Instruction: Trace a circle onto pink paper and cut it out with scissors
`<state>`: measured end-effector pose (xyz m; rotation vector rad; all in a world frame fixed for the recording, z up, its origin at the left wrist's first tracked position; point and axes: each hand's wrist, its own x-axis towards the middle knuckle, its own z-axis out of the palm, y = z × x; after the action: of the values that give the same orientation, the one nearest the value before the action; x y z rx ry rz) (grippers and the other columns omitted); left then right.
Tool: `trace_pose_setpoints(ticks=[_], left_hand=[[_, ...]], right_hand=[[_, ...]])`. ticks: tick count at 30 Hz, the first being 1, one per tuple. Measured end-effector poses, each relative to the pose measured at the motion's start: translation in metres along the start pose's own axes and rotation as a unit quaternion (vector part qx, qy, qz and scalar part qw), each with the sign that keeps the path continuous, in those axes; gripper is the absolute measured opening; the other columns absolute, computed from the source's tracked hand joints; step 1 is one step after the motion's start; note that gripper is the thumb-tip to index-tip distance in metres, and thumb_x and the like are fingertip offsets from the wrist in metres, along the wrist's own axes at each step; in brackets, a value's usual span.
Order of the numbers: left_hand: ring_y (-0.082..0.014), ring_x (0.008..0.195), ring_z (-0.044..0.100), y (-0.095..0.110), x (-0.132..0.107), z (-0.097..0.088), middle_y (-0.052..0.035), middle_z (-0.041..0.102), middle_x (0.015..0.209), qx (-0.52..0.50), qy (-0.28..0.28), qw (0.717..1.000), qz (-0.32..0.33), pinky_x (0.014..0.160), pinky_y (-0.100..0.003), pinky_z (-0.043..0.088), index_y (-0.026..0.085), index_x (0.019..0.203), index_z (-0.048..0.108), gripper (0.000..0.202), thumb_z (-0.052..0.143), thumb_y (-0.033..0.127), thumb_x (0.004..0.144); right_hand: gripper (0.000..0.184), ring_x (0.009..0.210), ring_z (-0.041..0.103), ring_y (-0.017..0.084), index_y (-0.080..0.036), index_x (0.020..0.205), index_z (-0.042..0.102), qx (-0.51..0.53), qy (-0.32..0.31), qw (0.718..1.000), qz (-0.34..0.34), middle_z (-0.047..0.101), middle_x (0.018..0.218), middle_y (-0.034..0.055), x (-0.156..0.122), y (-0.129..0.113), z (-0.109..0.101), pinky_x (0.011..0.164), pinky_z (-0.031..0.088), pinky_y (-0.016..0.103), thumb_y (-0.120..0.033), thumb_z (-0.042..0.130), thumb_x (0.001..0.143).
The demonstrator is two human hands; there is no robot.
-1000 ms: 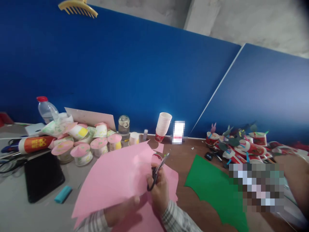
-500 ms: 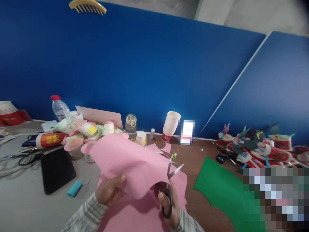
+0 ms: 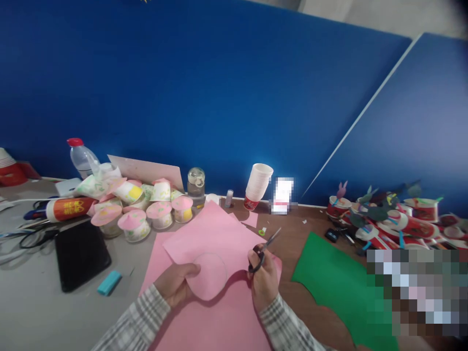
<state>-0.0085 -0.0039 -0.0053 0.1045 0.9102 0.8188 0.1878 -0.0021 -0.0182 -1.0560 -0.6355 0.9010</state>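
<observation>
A sheet of pink paper (image 3: 226, 234) is pinched by its lower left part in my left hand (image 3: 177, 282), thumb on top. A round outline is drawn on it, and its lower edge is cut in a curve along part of that circle. My right hand (image 3: 265, 275) grips black-handled scissors (image 3: 260, 258) just right of the sheet; their blades look closed and point up and to the right, off the paper. Under both hands lies a larger pink sheet (image 3: 215, 324).
Paper cups with pink cone tops (image 3: 134, 224) crowd the left, beside a black tablet (image 3: 82, 256) and a blue eraser-like block (image 3: 109, 282). Stacked cups (image 3: 259, 183) and a glass jar (image 3: 196, 183) stand at the back. Green paper (image 3: 329, 278) and decorated red cups (image 3: 413, 224) lie right.
The scissor blades, spread before at the paper's right edge, have come together and swung right, away from it. The pink sheet has been lowered and flattened, uncovering the cone-topped cups behind.
</observation>
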Motion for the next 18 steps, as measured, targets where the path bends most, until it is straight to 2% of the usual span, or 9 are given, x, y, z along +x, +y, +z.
trace_pose_setpoints(ticks=[3, 5, 7, 10, 12, 15, 18], left_hand=[[-0.038, 0.092, 0.06, -0.002, -0.005, 0.001, -0.0188, 0.071, 0.08, 0.022, -0.002, 1.0, 0.007, 0.077, -0.048, 0.053, 0.004, 0.078, 0.064, 0.033, 0.063, 0.001, 0.046], [-0.0394, 0.09, 0.06, -0.003, -0.008, 0.002, -0.019, 0.072, 0.077, 0.04, -0.009, 0.999, 0.024, 0.075, -0.048, 0.054, 0.004, 0.074, 0.065, 0.031, 0.068, 0.002, 0.043], [-0.0412, 0.089, 0.06, -0.003, -0.011, 0.002, -0.0195, 0.071, 0.076, 0.055, -0.02, 0.998, 0.038, 0.073, -0.051, 0.054, 0.004, 0.074, 0.066, 0.033, 0.071, 0.002, 0.041], [-0.0426, 0.091, 0.059, -0.004, -0.013, 0.004, -0.019, 0.071, 0.078, 0.05, -0.035, 0.997, 0.041, 0.072, -0.053, 0.054, 0.005, 0.079, 0.065, 0.042, 0.073, 0.002, 0.039], [-0.0423, 0.091, 0.059, -0.005, -0.013, 0.006, -0.0183, 0.071, 0.083, 0.034, -0.032, 0.999, 0.017, 0.071, -0.054, 0.053, 0.008, 0.085, 0.064, 0.049, 0.073, 0.001, 0.037], [-0.0412, 0.089, 0.06, -0.007, -0.009, 0.009, -0.0168, 0.07, 0.09, 0.01, -0.015, 0.999, -0.036, 0.07, -0.058, 0.052, 0.013, 0.097, 0.059, 0.059, 0.07, 0.001, 0.04], [-0.0378, 0.087, 0.062, -0.01, -0.005, 0.013, -0.0139, 0.07, 0.091, -0.019, 0.016, 0.999, -0.025, 0.07, -0.057, 0.052, 0.016, 0.106, 0.053, 0.064, 0.063, 0.0, 0.045]], right_hand=[[0.022, 0.034, 0.037, 0.007, -0.02, 0.056, 0.057, -0.006, -0.004, 1.0, 0.014, 0.043, 0.045, -0.0098, 0.006, 0.0, -0.003, 0.03, 0.031, 0.015, -0.029, 0.075, 0.049], [0.023, 0.036, 0.042, 0.009, -0.02, 0.06, 0.06, 0.013, -0.007, 0.999, 0.038, 0.048, 0.047, -0.0085, 0.011, 0.0, -0.005, 0.032, 0.033, 0.017, -0.03, 0.076, 0.047], [0.025, 0.031, 0.038, 0.008, -0.02, 0.061, 0.06, 0.034, -0.008, 0.997, 0.074, 0.048, 0.043, -0.0095, 0.015, -0.001, -0.005, 0.028, 0.029, 0.016, -0.029, 0.076, 0.045], [0.025, 0.021, 0.026, 0.005, -0.02, 0.052, 0.052, 0.054, 0.012, 0.992, 0.113, 0.037, 0.031, -0.0134, 0.02, -0.003, -0.004, 0.022, 0.016, 0.015, -0.03, 0.075, 0.044], [0.026, 0.019, 0.023, 0.004, -0.021, 0.05, 0.049, 0.062, 0.036, 0.991, 0.111, 0.033, 0.028, -0.0146, 0.022, -0.005, -0.004, 0.021, 0.014, 0.014, -0.032, 0.072, 0.047], [0.025, 0.02, 0.025, 0.004, -0.02, 0.052, 0.049, 0.064, 0.067, 0.993, 0.076, 0.034, 0.029, -0.0142, 0.023, -0.007, -0.004, 0.022, 0.016, 0.012, -0.034, 0.07, 0.05], [0.022, 0.023, 0.027, 0.004, -0.02, 0.061, 0.054, 0.044, 0.06, 0.996, 0.05, 0.039, 0.035, -0.0133, 0.025, -0.005, -0.006, 0.023, 0.02, 0.012, -0.034, 0.069, 0.052]])
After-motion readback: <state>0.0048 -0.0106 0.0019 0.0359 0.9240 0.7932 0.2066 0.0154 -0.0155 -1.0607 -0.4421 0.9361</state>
